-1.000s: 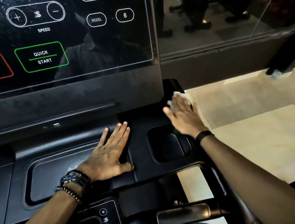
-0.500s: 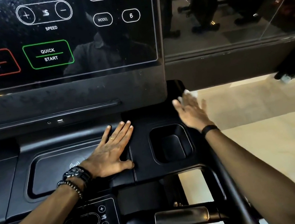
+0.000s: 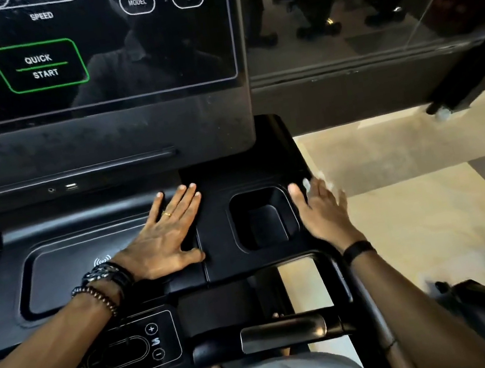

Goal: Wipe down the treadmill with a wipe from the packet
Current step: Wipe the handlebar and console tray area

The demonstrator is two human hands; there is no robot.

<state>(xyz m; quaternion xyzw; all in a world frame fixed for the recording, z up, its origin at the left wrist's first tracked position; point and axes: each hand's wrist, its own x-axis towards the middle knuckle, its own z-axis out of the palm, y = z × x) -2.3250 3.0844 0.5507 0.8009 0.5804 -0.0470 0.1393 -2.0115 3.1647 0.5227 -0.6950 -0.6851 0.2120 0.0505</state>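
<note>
head view: my left hand [image 3: 163, 238] lies flat on the console [image 3: 222, 261], fingers straight and spread, holding nothing, just bracing. my right hand [image 3: 323, 212] is at the console's right edge, beside the cup well [image 3: 261, 219], fingers straight and pressing down on the wipe [image 3: 307, 184]. only a pale sliver of the wipe shows past my fingertips; the rest is hidden under the palm, and that part of the frame is blurred. so the grip is apart on both sides: no pinch, only flat pressure. the packet isn't in view. the screen [image 3: 77, 47] stands above, with its quick start key [image 3: 38, 66] well clear of both hands.

i'd judge i'm mid-wipe on the right rim. what could go wrong: with the wipe held by pressure alone so near the edge, a stroke outward could slide it off onto the floor [image 3: 417, 218]. a stroke inward could bunch it into the cup well. and if wiping goes up to the screen or down to the lower speed keys [image 3: 155, 341], a firm press might set the belt going.
</note>
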